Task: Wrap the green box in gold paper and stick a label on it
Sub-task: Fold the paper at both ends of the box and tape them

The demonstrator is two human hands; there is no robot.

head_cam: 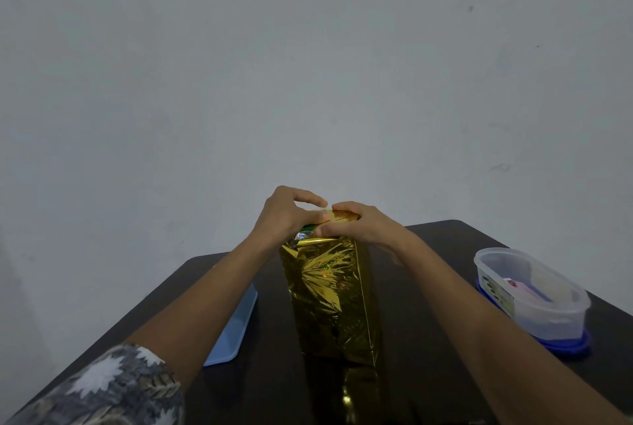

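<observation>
Just below the middle of the frame the green box [307, 228] stands on end on a dark table [270, 383]. It is sleeved in gold paper [329, 287] except for a green sliver at its upper left corner. Standing it upright likely brings the open end up for folding. The left hand [291, 215] and right hand [363, 226] meet there, almost touching, each with thumb and curled fingers pinching the paper flap down onto the box top, probably to crease it shut. To the left a blue tray [236, 325] lies partly under the forearm. At the right a clear plastic tub [534, 291] sits on its blue lid [565, 347], well apart. I cannot tell whether it holds the label. Nothing blocks the fold.
</observation>
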